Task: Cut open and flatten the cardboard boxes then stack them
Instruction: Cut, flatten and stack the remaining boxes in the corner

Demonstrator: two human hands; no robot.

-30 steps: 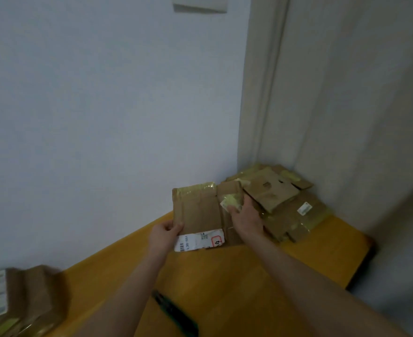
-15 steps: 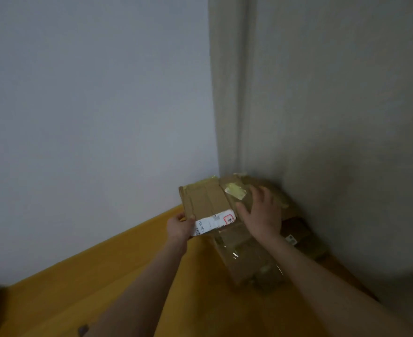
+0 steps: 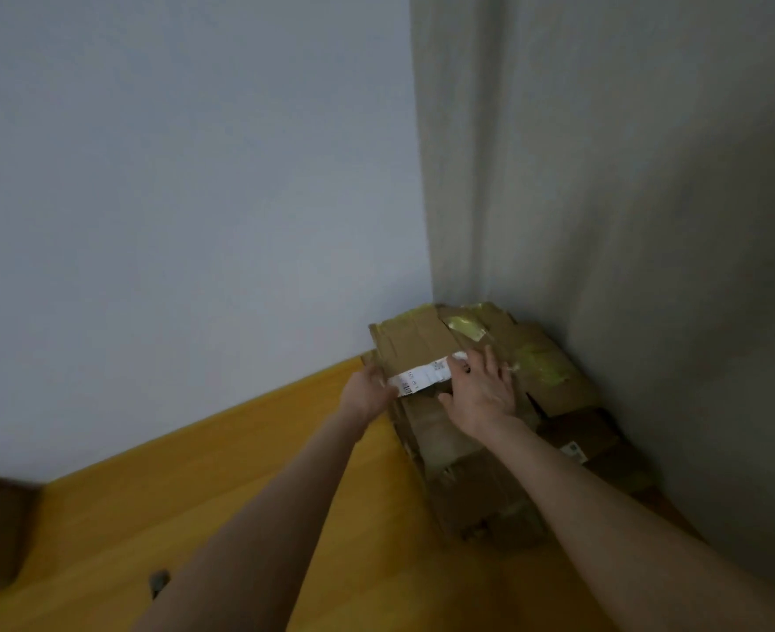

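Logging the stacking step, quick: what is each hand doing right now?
Left hand: grip closed on the left edge of the flattened box.
Right hand: open, palm pressing flat on that box, holding nothing.

Brown flattened cardboard bears yellowish tape and a white barcoded label, on a yellow-orange floor.

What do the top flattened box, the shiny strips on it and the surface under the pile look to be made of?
Top flattened box: brown cardboard, matte, creased at its folds. Shiny strips: probably clear or yellowish plastic packing tape, since they glint. Table: looks like wood or wood-look laminate, orange-yellow with faint grain and a smooth finish; which one is unclear.
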